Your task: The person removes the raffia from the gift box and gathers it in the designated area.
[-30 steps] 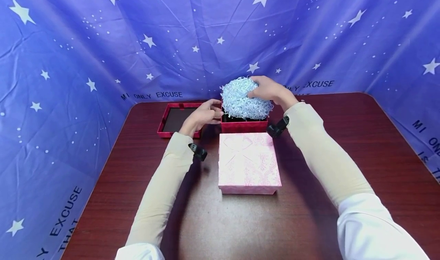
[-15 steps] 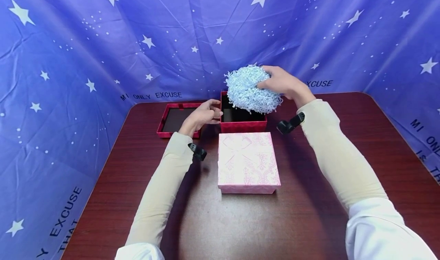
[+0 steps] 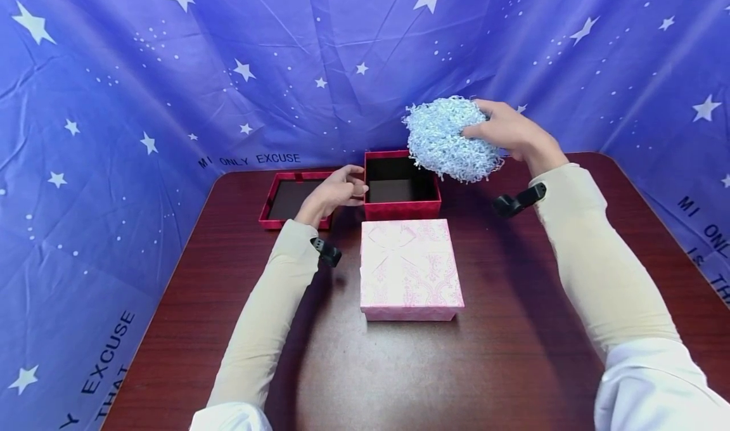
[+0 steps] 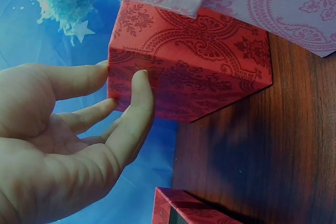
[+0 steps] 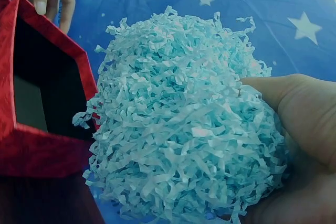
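My right hand point(image 3: 507, 132) grips a large clump of light blue shredded paper point(image 3: 445, 138), held in the air up and right of the red box point(image 3: 402, 211). Thumb on the near side, the other fingers are mostly hidden behind the clump. The red patterned box has no lid on, and its dark inside shows bare in the head view. My left hand point(image 3: 338, 193) touches that box's left side with its fingertips, as the left wrist view point(image 4: 142, 80) fingers show.
A red lid point(image 3: 272, 224) with a dark inside lies upturned on the table to the left. In front of the red box stands a lidded pink patterned box point(image 3: 407, 266). A blue star-printed cloth point(image 3: 319, 120) hangs behind the dark wooden table point(image 3: 525, 329).
My right hand has lifted the shredded paper out of the red box and carried it up and to the right, uncovering the box's inside. The left hand has stayed in place.
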Motion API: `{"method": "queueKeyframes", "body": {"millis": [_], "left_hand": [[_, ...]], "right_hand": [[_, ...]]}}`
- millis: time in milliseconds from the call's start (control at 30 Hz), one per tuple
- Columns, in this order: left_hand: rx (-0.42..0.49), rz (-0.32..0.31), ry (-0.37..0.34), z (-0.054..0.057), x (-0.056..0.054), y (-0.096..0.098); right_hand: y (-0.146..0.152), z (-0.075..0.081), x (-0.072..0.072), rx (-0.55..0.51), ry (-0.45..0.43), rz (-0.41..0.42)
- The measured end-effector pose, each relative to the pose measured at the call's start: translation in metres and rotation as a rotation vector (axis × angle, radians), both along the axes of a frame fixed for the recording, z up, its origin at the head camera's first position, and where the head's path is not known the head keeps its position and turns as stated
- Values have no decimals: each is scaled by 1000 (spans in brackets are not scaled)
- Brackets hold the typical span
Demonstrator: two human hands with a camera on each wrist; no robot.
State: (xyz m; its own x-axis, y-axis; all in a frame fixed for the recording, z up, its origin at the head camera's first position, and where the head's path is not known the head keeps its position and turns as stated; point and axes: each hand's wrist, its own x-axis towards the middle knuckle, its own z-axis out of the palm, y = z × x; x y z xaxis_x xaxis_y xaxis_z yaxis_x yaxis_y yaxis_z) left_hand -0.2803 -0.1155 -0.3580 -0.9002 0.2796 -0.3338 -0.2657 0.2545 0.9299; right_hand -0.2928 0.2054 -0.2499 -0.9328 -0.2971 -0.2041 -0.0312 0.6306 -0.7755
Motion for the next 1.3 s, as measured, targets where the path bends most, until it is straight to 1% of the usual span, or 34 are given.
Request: {"method": "queueKeyframes", "body": {"millis": [200, 400, 633, 833, 1067, 1300], "left_hand": [[10, 2, -2, 0, 0, 0], [23, 9, -4, 0, 1, 1], [22, 8, -5, 0, 2, 1], [14, 6, -8, 0, 1, 0], [7, 12, -5, -1, 2, 0], [6, 11, -4, 0, 3, 0]], "right_hand": [[18, -4, 4, -26, -8, -12], [32, -13, 7, -53, -4, -17], [49, -24, 9, -76, -21, -63], [66, -33, 13, -62, -48, -81], [85, -51, 14, -14, -79, -104], [101, -70, 12, -9, -129, -134]]}}
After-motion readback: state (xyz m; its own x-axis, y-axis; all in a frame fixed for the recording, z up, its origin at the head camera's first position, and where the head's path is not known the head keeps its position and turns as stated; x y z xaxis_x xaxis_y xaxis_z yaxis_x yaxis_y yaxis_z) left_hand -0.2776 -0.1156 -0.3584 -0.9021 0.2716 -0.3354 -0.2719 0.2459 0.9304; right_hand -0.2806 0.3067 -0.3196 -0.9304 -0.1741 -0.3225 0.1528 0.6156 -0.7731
